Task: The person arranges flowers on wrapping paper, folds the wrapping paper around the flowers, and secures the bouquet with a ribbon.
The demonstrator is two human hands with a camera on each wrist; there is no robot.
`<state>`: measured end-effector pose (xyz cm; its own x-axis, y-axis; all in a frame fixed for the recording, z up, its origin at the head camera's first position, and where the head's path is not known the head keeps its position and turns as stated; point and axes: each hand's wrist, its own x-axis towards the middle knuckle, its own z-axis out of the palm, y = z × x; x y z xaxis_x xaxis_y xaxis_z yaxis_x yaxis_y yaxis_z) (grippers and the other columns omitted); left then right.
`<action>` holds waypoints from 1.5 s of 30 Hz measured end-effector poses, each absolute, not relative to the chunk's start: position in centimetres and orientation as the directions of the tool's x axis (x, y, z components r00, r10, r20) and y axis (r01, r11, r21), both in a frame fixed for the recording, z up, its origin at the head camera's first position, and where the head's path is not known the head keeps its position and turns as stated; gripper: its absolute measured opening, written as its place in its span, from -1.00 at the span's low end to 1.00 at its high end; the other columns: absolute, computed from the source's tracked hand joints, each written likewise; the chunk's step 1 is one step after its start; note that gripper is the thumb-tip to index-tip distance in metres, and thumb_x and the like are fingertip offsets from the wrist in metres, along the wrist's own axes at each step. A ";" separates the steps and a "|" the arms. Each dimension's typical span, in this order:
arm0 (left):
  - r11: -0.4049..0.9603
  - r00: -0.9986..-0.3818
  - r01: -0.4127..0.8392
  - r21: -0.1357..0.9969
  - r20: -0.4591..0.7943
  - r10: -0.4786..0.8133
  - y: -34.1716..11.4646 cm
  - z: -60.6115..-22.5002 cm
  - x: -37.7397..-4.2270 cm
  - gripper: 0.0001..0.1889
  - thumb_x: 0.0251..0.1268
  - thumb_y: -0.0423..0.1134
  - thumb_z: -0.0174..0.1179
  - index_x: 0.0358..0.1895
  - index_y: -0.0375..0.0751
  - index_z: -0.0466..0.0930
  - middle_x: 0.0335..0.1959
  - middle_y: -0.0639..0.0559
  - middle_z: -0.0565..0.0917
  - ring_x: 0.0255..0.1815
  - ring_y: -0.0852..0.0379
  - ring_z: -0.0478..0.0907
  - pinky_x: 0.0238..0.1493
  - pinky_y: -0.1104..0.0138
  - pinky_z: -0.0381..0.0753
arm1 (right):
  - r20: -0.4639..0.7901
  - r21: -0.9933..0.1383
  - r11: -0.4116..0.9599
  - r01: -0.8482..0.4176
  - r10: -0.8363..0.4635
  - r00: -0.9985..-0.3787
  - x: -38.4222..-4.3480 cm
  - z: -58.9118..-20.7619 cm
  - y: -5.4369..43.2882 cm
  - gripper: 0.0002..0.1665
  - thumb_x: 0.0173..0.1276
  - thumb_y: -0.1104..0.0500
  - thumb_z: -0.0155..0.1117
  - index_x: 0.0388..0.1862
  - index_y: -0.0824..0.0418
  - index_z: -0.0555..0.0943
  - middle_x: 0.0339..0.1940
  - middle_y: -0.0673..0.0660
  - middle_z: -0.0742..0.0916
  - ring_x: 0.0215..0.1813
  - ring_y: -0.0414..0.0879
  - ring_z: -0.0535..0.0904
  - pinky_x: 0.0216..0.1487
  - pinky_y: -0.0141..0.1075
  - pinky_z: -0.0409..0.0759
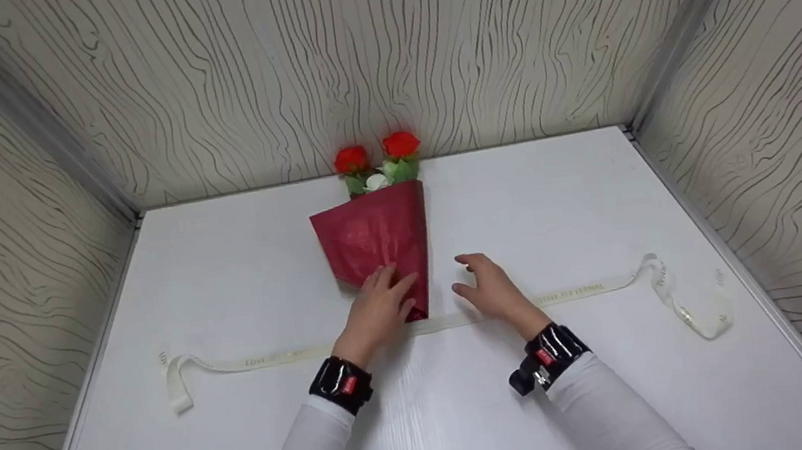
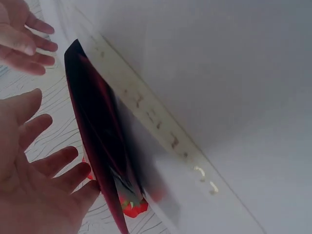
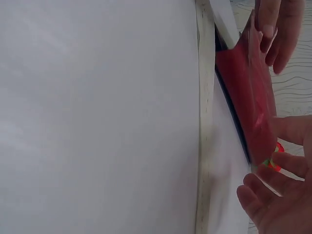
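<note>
Left hand, fingers loosely spread and gripping nothing, lies over the narrow lower end of the red wrap at the centre of the head view; whether its fingertips press on it cannot be told. Right hand, likewise free, is just to the right, its wrist over the pale ribbon that crosses the counter from lower left to right. Good handling probably calls for light, flat pressure at the narrow end, avoiding creases, with the roses at upper centre undisturbed and the ribbon untwisted.
</note>
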<state>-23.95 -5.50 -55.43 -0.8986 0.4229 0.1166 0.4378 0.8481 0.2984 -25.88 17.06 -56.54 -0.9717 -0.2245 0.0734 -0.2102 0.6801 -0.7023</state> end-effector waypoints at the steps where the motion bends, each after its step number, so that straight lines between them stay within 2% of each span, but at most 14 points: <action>1: 0.855 -0.897 0.441 0.273 0.101 0.430 -5.3 -55.7 -23.9 -0.53 0.23 -0.03 0.05 0.24 0.15 0.31 0.27 -0.15 0.22 0.28 -0.13 0.11 0.18 0.06 0.17 | 0.072 -0.701 0.681 -0.210 -0.226 -0.972 -25.9 -56.6 16.6 -0.42 0.17 0.14 0.24 0.16 0.31 0.37 0.09 0.24 0.47 0.11 0.08 0.39 0.11 -0.15 0.31; 4: 0.865 -0.890 0.455 0.214 0.088 0.447 -5.2 -56.3 -23.7 -0.54 0.25 -0.04 0.03 0.24 0.17 0.30 0.28 -0.17 0.20 0.28 -0.17 0.10 0.19 0.04 0.15 | 0.078 -0.671 0.705 -0.229 -0.240 -0.968 -25.9 -56.7 15.6 -0.41 0.18 0.07 0.23 0.15 0.31 0.39 0.09 0.25 0.48 0.13 0.10 0.36 0.13 -0.11 0.28; 6: 0.870 -0.893 0.450 0.203 0.090 0.441 -5.2 -56.7 -23.5 -0.53 0.26 -0.04 0.03 0.25 0.11 0.30 0.27 -0.20 0.21 0.26 -0.17 0.15 0.16 0.05 0.22 | 0.084 -0.635 0.733 -0.243 -0.248 -0.965 -25.9 -56.9 14.9 -0.40 0.18 0.03 0.22 0.13 0.31 0.41 0.07 0.27 0.49 0.14 0.12 0.35 0.12 -0.07 0.27; 11: 0.858 -0.920 0.377 0.348 0.036 0.389 -5.7 -57.3 -23.1 -0.46 0.25 -0.02 0.02 0.27 -0.13 0.25 0.21 -0.21 0.27 0.19 -0.09 0.26 0.05 0.14 0.37 | 0.096 -0.542 0.803 -0.248 -0.234 -0.968 -26.1 -57.3 13.9 -0.43 0.18 -0.05 0.20 0.06 0.29 0.49 0.01 0.27 0.51 0.06 0.16 0.39 -0.01 0.01 0.34; 14: 0.844 -0.925 0.346 0.411 0.000 0.379 -6.0 -57.2 -23.2 -0.44 0.26 -0.01 0.01 0.26 -0.21 0.25 0.19 -0.19 0.29 0.19 -0.04 0.26 0.10 0.16 0.32 | 0.092 -0.505 0.833 -0.226 -0.208 -0.974 -26.2 -57.6 13.3 -0.45 0.17 -0.10 0.19 -0.01 0.26 0.54 -0.03 0.24 0.51 0.00 0.14 0.39 -0.08 0.01 0.35; 18: 0.846 -0.920 0.345 0.405 -0.030 0.390 -6.2 -57.0 -23.3 -0.45 0.26 -0.01 0.00 0.25 -0.24 0.27 0.22 -0.19 0.29 0.24 -0.04 0.21 0.15 0.16 0.26 | 0.079 -0.483 0.856 -0.183 -0.165 -0.983 -26.3 -57.8 12.5 -0.48 0.15 -0.14 0.19 -0.08 0.22 0.59 -0.08 0.22 0.50 -0.03 0.10 0.36 -0.12 -0.03 0.32; 22: 0.855 -0.920 0.332 0.399 -0.063 0.387 -6.1 -57.0 -23.4 -0.43 0.26 0.00 0.00 0.25 -0.26 0.25 0.23 -0.19 0.28 0.27 -0.02 0.17 0.18 0.16 0.22 | 0.077 -0.515 0.843 -0.158 -0.138 -0.987 -26.5 -57.8 11.4 -0.52 0.14 -0.10 0.21 -0.12 0.24 0.62 -0.11 0.25 0.50 -0.03 0.11 0.36 -0.11 -0.04 0.32; 26: 0.860 -0.928 0.312 0.403 -0.066 0.367 -6.0 -57.0 -23.4 -0.44 0.26 -0.04 -0.01 0.24 -0.31 0.24 0.23 -0.18 0.29 0.27 0.01 0.17 0.19 0.19 0.20 | 0.061 -0.639 0.756 -0.142 -0.135 -0.989 -26.9 -57.7 10.5 -0.56 0.14 0.04 0.23 -0.17 0.38 0.59 -0.17 0.28 0.54 -0.05 0.12 0.41 -0.04 -0.08 0.35; 29: 0.858 -0.928 0.309 0.412 -0.066 0.366 -6.1 -56.9 -23.4 -0.49 0.27 -0.11 -0.01 0.22 -0.32 0.25 0.24 -0.17 0.28 0.27 0.03 0.17 0.19 0.20 0.20 | -0.028 -0.763 0.643 -0.057 -0.121 -0.992 -27.1 -57.5 9.9 -0.60 0.16 0.11 0.22 -0.15 0.42 0.54 -0.21 0.25 0.60 -0.10 0.06 0.48 -0.04 -0.17 0.41; 32: 0.852 -0.924 0.329 0.407 -0.049 0.380 -6.2 -57.0 -23.5 -0.58 0.26 -0.19 -0.04 0.15 -0.31 0.32 0.24 -0.17 0.28 0.26 0.03 0.18 0.18 0.20 0.22 | -0.133 -0.852 0.520 0.063 -0.098 -0.986 -27.2 -57.2 9.6 -0.62 0.20 0.14 0.18 -0.10 0.40 0.50 -0.21 0.21 0.62 -0.16 -0.01 0.53 -0.12 -0.20 0.47; 39: 0.843 -0.919 0.349 0.410 -0.027 0.394 -6.3 -57.1 -23.6 -0.68 0.22 -0.31 -0.11 0.03 -0.27 0.38 0.20 -0.15 0.32 0.22 0.04 0.24 0.15 0.21 0.26 | -0.230 -0.912 0.357 0.202 -0.035 -0.973 -27.7 -56.7 9.2 -0.64 0.20 0.21 0.16 -0.08 0.42 0.45 -0.23 0.22 0.60 -0.22 -0.03 0.54 -0.26 -0.28 0.52; 45: 0.844 -0.926 0.316 0.433 -0.053 0.374 -6.2 -57.1 -23.5 -0.65 0.25 -0.32 -0.12 0.09 -0.28 0.39 0.22 -0.15 0.31 0.25 0.02 0.21 0.16 0.20 0.25 | -0.304 -0.928 0.234 0.288 -0.032 -0.952 -28.1 -57.1 9.0 -0.47 0.11 0.31 0.21 0.07 0.47 0.35 -0.11 0.29 0.59 -0.16 -0.02 0.55 -0.23 -0.29 0.53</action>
